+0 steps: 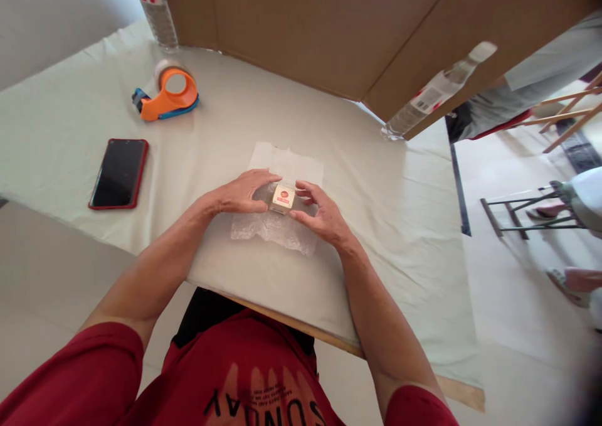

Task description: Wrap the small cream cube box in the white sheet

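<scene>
A small cream-coloured box point(283, 198) with a red logo on top sits over a sheet of clear bubble wrap point(275, 233). My left hand point(248, 192) curves round the box's left side, thumb at the near corner and index finger at the far one. On the other side my right hand point(322, 213) holds its right corners the same way, the thumb low at the front. Both hands grip lightly, with fingers arched. A white sheet point(286, 161) lies flat behind the box, partly under the wrap. The box's back is hidden.
An orange tape dispenser point(175, 96) and a phone in a red case point(119, 174) lie left on the cloth-covered table point(404, 225). A large cardboard panel point(301, 31) stands behind, near two water bottles point(162, 21). People and folding stools point(520, 206) are at right.
</scene>
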Action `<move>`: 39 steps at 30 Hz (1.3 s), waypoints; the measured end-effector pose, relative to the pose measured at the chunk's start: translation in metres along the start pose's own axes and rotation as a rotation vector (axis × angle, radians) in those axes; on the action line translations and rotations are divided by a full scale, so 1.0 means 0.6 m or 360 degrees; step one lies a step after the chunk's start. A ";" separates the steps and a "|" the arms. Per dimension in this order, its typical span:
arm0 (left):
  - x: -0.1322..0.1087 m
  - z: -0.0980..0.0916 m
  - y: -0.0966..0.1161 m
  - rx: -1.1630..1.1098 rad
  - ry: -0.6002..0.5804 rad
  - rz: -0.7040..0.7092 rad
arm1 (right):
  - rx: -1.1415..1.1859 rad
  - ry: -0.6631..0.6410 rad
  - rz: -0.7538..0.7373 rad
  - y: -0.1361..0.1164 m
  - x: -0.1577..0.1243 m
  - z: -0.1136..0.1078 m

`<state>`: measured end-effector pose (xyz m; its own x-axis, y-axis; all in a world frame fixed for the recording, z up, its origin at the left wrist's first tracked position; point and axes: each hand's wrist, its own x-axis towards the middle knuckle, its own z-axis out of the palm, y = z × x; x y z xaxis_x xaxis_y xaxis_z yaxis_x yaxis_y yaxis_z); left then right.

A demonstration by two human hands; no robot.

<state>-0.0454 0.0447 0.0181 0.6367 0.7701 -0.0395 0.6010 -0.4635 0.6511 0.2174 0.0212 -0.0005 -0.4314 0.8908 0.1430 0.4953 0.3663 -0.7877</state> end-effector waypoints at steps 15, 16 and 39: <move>0.010 0.017 0.016 -0.0016 0.0170 0.0093 | -0.0158 0.0041 -0.0057 0.006 0.004 0.020; 0.010 0.017 0.016 -0.0015 0.0171 0.0092 | -0.0155 0.0039 -0.0058 0.005 0.003 0.019; -0.001 -0.001 0.021 -0.0190 0.0350 0.0016 | -0.0913 -0.0159 -0.0427 -0.092 -0.087 0.025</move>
<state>-0.0384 0.0387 0.0270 0.5140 0.8487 0.1248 0.5256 -0.4266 0.7360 0.2010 -0.0495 0.0268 -0.6510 0.7288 0.2121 0.6731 0.6835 -0.2825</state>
